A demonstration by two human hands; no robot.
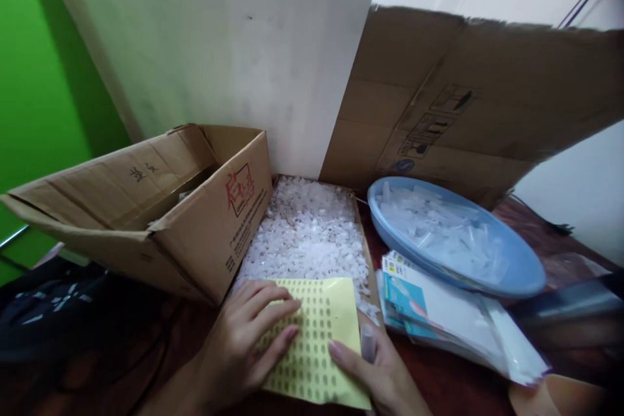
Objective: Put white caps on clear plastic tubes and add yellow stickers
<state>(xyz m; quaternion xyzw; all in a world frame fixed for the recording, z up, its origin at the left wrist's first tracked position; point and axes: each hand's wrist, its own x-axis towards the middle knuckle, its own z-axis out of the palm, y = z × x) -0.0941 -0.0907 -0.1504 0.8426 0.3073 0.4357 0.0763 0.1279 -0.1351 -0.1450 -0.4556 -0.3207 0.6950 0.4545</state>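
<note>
I'm in what looks like a small packing workshop: around my yellow sticker sheet (pixel 316 338) are an open carton (pixel 244 221), heaped white pieces (pixel 312 227) and a blue basin (pixel 529 266) of plastic.

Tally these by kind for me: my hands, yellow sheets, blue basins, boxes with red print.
Hands, left hand and right hand: 2
Yellow sheet: 1
Blue basin: 1
Box with red print: 1
Total: 5

The one view looks forward and down from the person's head over the worktop (pixel 446 364). The left hand (pixel 241 331) and right hand (pixel 387 367) are near, at its lower edge; the white panel (pixel 219 32) stands farther off.
</note>
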